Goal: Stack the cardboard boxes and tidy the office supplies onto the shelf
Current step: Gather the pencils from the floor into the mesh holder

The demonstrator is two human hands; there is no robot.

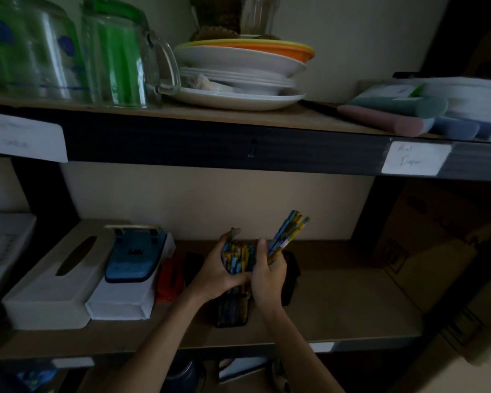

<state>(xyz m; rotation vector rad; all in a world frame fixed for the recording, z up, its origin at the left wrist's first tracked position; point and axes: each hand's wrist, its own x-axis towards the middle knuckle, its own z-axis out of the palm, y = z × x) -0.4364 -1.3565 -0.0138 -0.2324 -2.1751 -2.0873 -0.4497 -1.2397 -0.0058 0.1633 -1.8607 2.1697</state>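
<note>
Pencils, a thick bunch in blue, yellow and pink, stand in a dark holder near the front of the lower shelf, about midway along it. The left hand is wrapped round the main bunch from the left, fingers curled against the shafts. The right hand grips a smaller handful whose ends fan up and to the right above the rest. Each pencil is light and stiff, but as a bundle they are smooth and will likely roll or slide past one another. The safest hold is probably round the middle of the shafts with the whole hand. The holder looks narrow and crowded, so it may tip if the handful is pushed in at a slant. To the left sit a white tissue box, a blue hole punch on a white box, and a red item I cannot identify. A cardboard box stands just right of the shelf post. On the edge of the upper shelf a white label carries two lines of handwriting. The lower line looks like "Dapur", and the upper is too blurred to read. A second label at the left is also illegible. No brand name can be made out on the pencils.
</note>
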